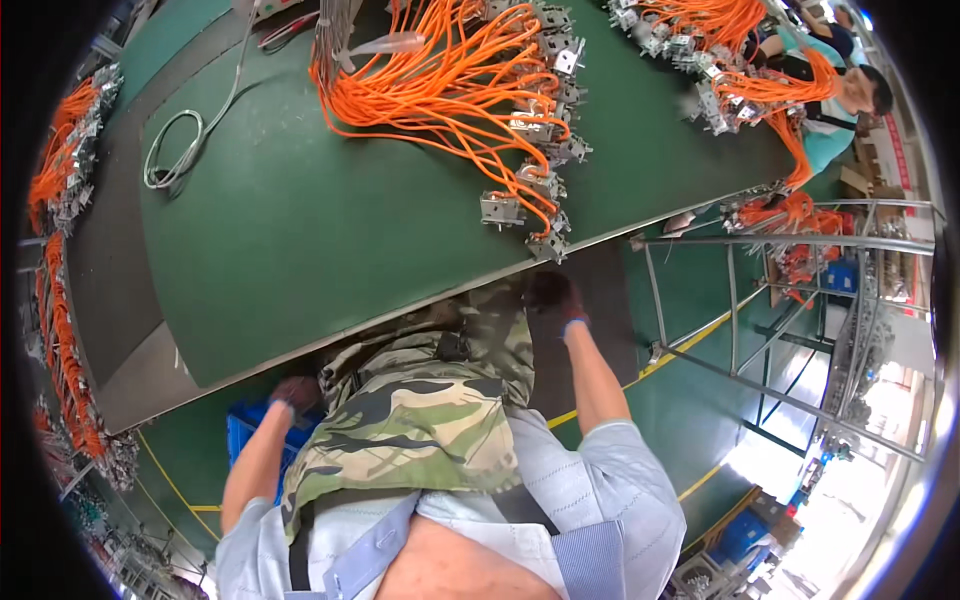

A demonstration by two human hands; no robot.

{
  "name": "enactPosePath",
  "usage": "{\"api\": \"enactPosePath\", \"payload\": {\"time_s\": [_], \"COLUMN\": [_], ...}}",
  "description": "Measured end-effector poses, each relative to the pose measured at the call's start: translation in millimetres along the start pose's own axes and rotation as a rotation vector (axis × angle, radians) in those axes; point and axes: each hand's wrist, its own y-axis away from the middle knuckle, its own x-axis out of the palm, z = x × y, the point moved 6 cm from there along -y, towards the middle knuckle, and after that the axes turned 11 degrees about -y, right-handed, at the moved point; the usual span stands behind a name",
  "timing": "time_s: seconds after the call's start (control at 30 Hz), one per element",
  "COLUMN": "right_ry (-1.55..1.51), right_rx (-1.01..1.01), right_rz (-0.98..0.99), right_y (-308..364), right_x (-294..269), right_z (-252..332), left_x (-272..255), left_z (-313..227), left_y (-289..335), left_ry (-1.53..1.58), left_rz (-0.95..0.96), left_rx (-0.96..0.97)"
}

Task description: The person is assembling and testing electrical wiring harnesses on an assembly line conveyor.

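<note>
My left hand (pixel 298 393) is down below the table's front edge, beside a blue crate (pixel 240 432) at my left side. Its fingers are too dark and blurred to make out. On the other side, my right hand (pixel 556 295), in a dark glove, hangs beside my camouflage apron (pixel 420 430), just under the table edge. Shadow hides those fingers too. A large bundle of orange cables (pixel 430 95) lies on the green tabletop (pixel 270 250), ahead of both hands. Metal box-shaped fittings (pixel 502 208) cap the cable ends, some close to the front edge.
A looped grey cable (pixel 178 150) lies at the table's left. More orange cables (pixel 62 330) hang along the far left. Metal rack frames (pixel 740 242) stand on the right. Past the table's right end is another person (pixel 825 110) near more orange cables (pixel 720 25).
</note>
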Motion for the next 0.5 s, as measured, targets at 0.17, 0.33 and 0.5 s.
{"api": "enactPosePath", "payload": {"time_s": [0.17, 0.33, 0.5], "right_ry": [-1.126, -0.576, -0.262], "right_rx": [0.14, -0.289, -0.351], "right_rz": [-0.835, -1.014, -0.96], "right_y": [123, 141, 97], "right_x": [-280, -350, -337], "right_z": [203, 282, 308], "left_x": [-72, -227, -338], "left_z": [-12, -70, -137], "left_y": [110, 49, -21], "left_ry": [0.292, 0.576, 0.663], "left_rz": [-0.347, -1.0, -1.04], "left_rx": [0.11, 0.416, 0.204]}}
